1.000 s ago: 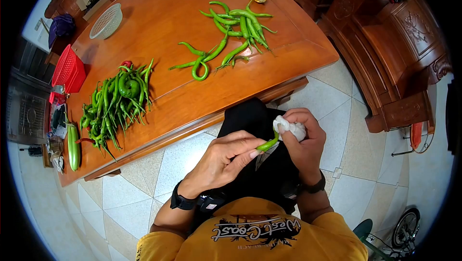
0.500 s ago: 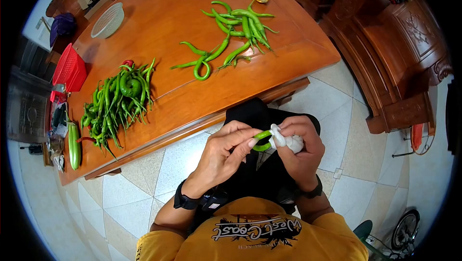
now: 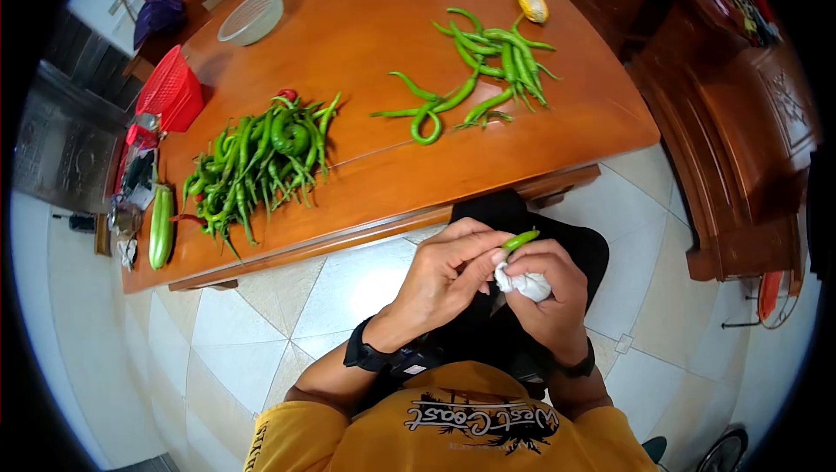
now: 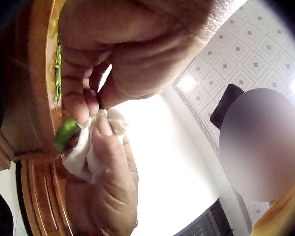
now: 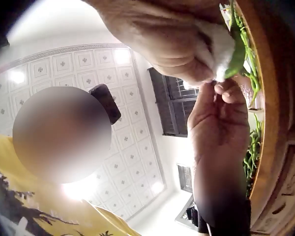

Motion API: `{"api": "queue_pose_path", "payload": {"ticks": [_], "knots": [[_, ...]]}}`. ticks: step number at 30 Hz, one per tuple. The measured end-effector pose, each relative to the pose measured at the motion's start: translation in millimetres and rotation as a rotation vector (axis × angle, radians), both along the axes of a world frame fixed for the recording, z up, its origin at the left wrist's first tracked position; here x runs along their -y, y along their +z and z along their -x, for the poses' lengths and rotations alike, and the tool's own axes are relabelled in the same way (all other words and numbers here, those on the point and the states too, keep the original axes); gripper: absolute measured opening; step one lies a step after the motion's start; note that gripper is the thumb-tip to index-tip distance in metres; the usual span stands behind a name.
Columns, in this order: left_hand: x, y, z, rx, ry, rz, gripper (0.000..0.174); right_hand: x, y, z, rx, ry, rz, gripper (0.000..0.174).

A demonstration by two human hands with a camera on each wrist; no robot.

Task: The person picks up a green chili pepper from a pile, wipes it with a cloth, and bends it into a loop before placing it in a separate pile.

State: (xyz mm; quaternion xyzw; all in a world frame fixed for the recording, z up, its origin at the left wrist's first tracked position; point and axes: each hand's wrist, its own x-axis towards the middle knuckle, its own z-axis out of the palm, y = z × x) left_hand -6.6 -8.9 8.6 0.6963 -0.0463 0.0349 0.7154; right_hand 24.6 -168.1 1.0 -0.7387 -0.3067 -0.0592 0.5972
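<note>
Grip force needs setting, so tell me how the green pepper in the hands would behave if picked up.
The green pepper would probably be slippery, since its skin shines. It is likely light, being slender. Its curve, seen in the right wrist view, should make it rock rather than roll freely.

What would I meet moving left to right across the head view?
Long pale-green gourd → large heap of slender green chillies → person's left grip → right grip holding a crumpled white cloth → carved brown wooden furniture.
</note>
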Motion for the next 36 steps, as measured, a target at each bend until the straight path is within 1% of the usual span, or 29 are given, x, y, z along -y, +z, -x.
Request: {"api": "queue_pose_path", "payload": {"ticks": [2,6,7,8,9,10,11,12,13,16,20,25,28,34,36], "knots": [[-4.1,0.9,-0.1,0.012,0.007,-0.027,0.021,-0.3,1.5,0.9,0.003,0.033,0.052,0.024],[-24.8,15.1,-2.3,0.004,0.138,-0.117,0.021,-0.6,-0.4,2.4,-0.052,0.054,0.063,0.024],[-34.8,17.5,-2.9,0.04,0.187,-0.155,0.021,0.0,0.5,1.6,-0.036,0.05,0.072,0.024],[-48.3,22.6,-3.2,0.066,0.227,-0.227,0.022,1.1,-0.1,0.6,-0.03,0.056,0.069,0.025],[-60.8,26.5,-3.7,0.081,0.297,-0.218,0.022,2.5,-0.8,-0.6,-0.025,0.061,0.065,0.025],[-73.8,34.1,-4.2,0.045,0.379,-0.219,0.023,3.8,-1.4,-1.6,-0.021,0.066,0.062,0.026],[-91.5,36.0,-5.7,0.139,0.449,-0.31,0.024,4.7,-1.7,-2.6,-0.018,0.062,0.063,0.026],[-105.2,47.6,-5.7,0.111,0.496,-0.296,0.026,5.0,-1.8,-3.5,-0.018,0.058,0.061,0.026],[-123.2,54.1,-4.7,0.143,0.516,-0.369,0.026,5.1,-1.9,-4.3,-0.019,0.053,0.059,0.026],[-167.3,73.4,-8.2,0.05,0.664,-0.484,0.029,2.9,-2.7,-6.6,-0.015,0.042,0.049,0.025],[-219.2,72.2,-19.3,-0.008,0.688,-0.619,0.026,0.4,-2.3,-8.6,-0.007,0.048,0.053,0.025],[-234.0,62.7,-30.8,-0.135,0.777,-0.866,0.026,1.4,-2.1,-9.3,-0.002,0.045,0.057,0.024],[-235.7,62.9,-31.5,-0.18,0.818,-0.925,0.025,3.1,-0.8,-9.9,-0.009,0.043,0.056,0.024],[-235.1,65.4,-31.8,-0.064,0.925,-1.041,0.024,4.6,-2.7,-11.0,-0.008,0.046,0.045,0.024],[-241.3,61.8,-32.0,0.058,0.939,-1.199,0.023,5.0,-3.3,-11.5,-0.008,0.042,0.041,0.024]]}}
